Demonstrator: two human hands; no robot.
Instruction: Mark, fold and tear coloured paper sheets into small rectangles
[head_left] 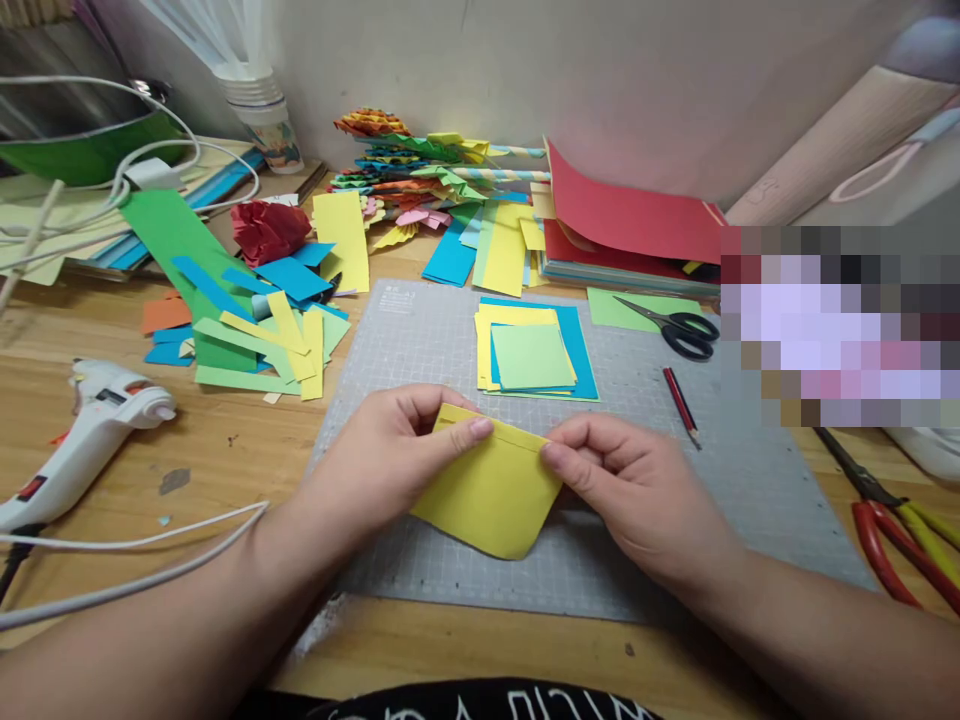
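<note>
Between my two hands is a piece of yellow paper (487,500), tilted above the grey cutting mat (637,585), with a crease line running along its upper edge. My left hand (409,440) pinches its upper left edge, thumb on top and fingers behind. At the upper right corner, my right hand (622,470) pinches it between thumb and curled fingers. Beyond the hands lies a stack of square papers, with a light green square (531,356) on top of yellow squares (484,350) and a blue sheet (581,350).
Black-handled scissors (679,330) and a dark red pencil (681,405) lie to the right, with red-handled pliers (892,550) farther out. On the left are a white glue gun (97,430), its cable and paper strips (255,345). Folded paper flowers (405,165) and red sheets (637,210) line the wall.
</note>
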